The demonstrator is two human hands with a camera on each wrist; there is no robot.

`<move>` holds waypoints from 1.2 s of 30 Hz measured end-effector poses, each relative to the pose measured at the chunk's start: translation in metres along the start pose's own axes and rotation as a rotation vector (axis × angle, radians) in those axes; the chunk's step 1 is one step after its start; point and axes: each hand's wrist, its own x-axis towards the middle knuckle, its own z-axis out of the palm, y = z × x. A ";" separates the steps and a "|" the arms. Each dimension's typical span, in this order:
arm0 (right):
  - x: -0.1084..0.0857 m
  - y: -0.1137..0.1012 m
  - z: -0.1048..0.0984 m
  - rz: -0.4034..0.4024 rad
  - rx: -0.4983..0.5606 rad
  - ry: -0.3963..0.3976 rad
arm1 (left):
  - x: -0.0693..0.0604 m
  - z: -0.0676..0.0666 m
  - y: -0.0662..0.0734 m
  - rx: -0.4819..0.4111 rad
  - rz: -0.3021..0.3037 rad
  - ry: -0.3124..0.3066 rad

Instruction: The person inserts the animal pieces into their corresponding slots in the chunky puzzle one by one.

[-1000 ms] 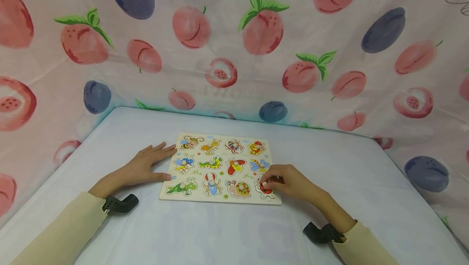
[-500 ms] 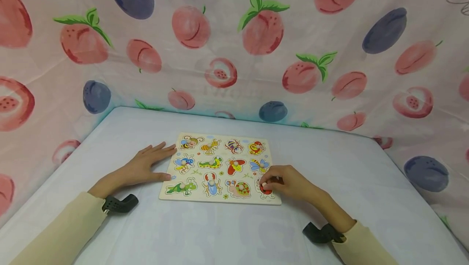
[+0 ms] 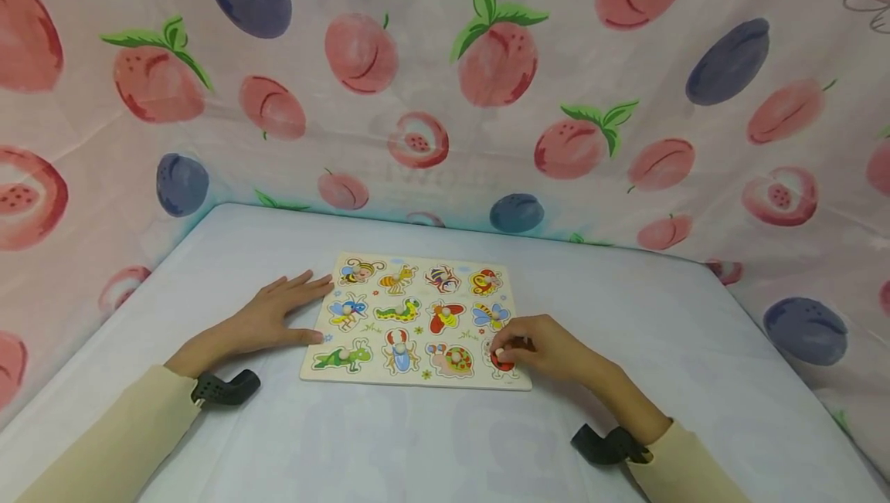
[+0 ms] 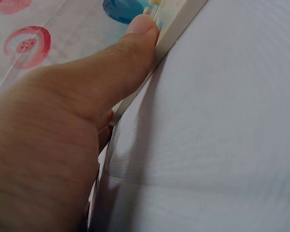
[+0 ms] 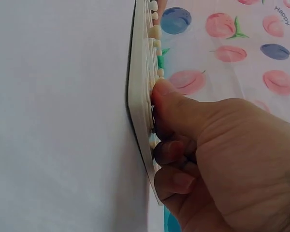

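Note:
A wooden peg puzzle board (image 3: 417, 379) with insect pieces, each bearing a small round knob, lies flat on the white tabletop. At the board's near right corner, my right hand (image 3: 549, 347) pinches the knob of the red ladybug piece (image 3: 502, 361) between thumb and fingers; part of that piece is hidden behind the fingers. My left hand (image 3: 267, 317) lies with spread, straight fingers against the board's left edge, thumb on its rim. Beside the ladybug is the snail piece (image 3: 455, 361). In the right wrist view, the board (image 5: 137, 87) appears edge-on, its knobs standing out.
A white cloth (image 3: 389, 449) covers the table. Behind it hangs a curtain (image 3: 445, 178) printed with peaches and plums. Black devices are strapped to both wrists, the left one (image 3: 225, 388) and the right one (image 3: 608, 445).

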 end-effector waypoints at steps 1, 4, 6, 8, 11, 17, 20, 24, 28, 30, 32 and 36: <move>0.001 0.000 0.000 0.000 -0.005 -0.003 | 0.000 0.000 0.000 -0.001 0.001 0.003; 0.002 -0.001 0.002 -0.001 -0.006 -0.003 | -0.001 0.001 -0.002 0.000 0.004 0.009; 0.002 -0.002 0.003 -0.005 0.002 0.005 | -0.002 0.002 -0.003 -0.001 0.002 0.008; 0.002 -0.003 0.004 -0.011 0.009 0.012 | -0.003 0.002 -0.004 -0.002 -0.001 0.007; 0.003 -0.005 0.004 -0.007 0.012 0.017 | -0.003 0.002 -0.004 0.000 -0.003 0.007; 0.005 -0.007 0.004 -0.006 0.026 -0.014 | -0.003 0.000 -0.004 0.005 -0.009 0.005; 0.006 -0.006 0.004 -0.028 0.040 -0.032 | -0.003 0.000 -0.006 0.008 -0.010 0.009; 0.006 -0.006 0.005 -0.026 0.057 -0.037 | -0.004 0.002 -0.009 0.004 -0.012 0.016; 0.003 -0.005 0.005 0.012 0.060 -0.034 | -0.005 0.005 -0.008 -0.009 -0.008 0.018; 0.001 -0.005 0.004 0.037 0.055 -0.034 | -0.005 0.007 -0.007 -0.012 -0.008 0.015; -0.001 -0.007 0.001 0.052 0.046 -0.029 | -0.005 0.007 -0.006 -0.011 -0.010 0.013; -0.006 -0.006 -0.009 0.039 -0.016 0.026 | -0.003 0.006 -0.004 -0.008 -0.013 0.002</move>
